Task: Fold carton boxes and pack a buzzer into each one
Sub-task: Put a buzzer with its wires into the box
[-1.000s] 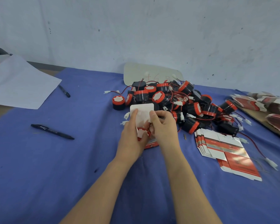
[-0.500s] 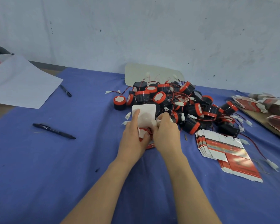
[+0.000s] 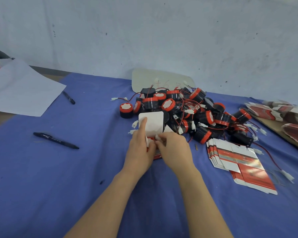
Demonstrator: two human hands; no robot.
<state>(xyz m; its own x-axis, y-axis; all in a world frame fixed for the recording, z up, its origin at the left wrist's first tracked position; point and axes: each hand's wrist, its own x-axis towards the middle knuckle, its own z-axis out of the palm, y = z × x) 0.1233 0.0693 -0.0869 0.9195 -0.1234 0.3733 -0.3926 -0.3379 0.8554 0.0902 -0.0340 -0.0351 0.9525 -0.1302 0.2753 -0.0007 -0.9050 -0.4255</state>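
A red and white carton box stands on the blue cloth with its white lid flap raised. My left hand holds the box's left side, its index finger lying up along the flap. My right hand is curled over the box mouth and pinches something small and white there; a bit of red shows inside. A heap of black and red buzzers with red wires lies just behind the box. Flat unfolded cartons are stacked to the right of my right hand.
Two black pens lie on the blue cloth at left, near a white paper sheet. A pale board leans on the wall behind the heap. More flat cartons sit on a wooden board at far right.
Both hands stayed on the box. My right hand's fingers moved down from the flap's edge into the box mouth, and the lid flap now stands more upright.
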